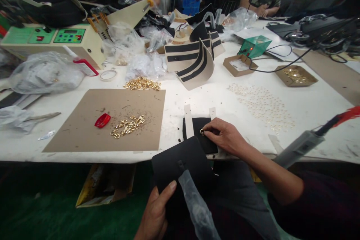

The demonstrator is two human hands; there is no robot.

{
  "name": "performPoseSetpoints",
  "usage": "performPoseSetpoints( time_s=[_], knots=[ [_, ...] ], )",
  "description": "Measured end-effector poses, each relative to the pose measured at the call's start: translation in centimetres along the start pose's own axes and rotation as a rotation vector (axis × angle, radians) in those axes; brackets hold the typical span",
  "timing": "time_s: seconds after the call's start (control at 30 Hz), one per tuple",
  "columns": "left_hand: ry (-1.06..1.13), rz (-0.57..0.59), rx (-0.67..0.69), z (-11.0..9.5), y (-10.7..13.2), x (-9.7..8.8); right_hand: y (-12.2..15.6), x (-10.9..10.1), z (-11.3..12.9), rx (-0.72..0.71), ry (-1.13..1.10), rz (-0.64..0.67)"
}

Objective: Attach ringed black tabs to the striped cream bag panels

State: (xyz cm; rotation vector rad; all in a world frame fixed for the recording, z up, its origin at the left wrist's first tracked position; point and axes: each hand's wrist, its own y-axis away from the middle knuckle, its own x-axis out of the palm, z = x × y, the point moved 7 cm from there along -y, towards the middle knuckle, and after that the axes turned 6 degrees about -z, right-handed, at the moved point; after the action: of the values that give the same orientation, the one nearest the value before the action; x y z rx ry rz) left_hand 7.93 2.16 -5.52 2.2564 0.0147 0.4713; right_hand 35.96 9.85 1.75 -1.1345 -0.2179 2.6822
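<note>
My right hand [225, 135] rests at the table's near edge, fingers pinched on a small gold metal fitting [201, 132] over a flat black piece [204, 135] with two pale strips. My left hand [156, 212] is below the table edge, closed on a curved black piece [180, 163]; its thumb lies on the black surface. A clear plastic strip [197, 206] hangs across that piece. On the brown cardboard mat [84, 135] to the left lie a cluster of gold buckles [128, 125] and a red plastic bit [102, 120].
A pile of gold fittings [142, 83] and striped cream shoe parts [194, 62] sit mid-table. A cream machine [56, 39] stands at back left, with plastic bags around it. Pearl beads [261, 105] are scattered on the right; a grey tool [300, 144] lies at the right edge. Other people work at the far side.
</note>
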Motion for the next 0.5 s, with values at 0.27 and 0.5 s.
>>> performPoseSetpoints(
  time_s=[0.27,0.5],
  knots=[
    [-0.029,0.001,0.029,-0.14,-0.15,0.30,0.34,0.61,0.40,-0.202,0.240,0.030],
    [-0.042,0.021,0.020,-0.23,-0.12,0.67,0.20,0.62,1.08,-0.283,0.396,0.129]
  ],
)
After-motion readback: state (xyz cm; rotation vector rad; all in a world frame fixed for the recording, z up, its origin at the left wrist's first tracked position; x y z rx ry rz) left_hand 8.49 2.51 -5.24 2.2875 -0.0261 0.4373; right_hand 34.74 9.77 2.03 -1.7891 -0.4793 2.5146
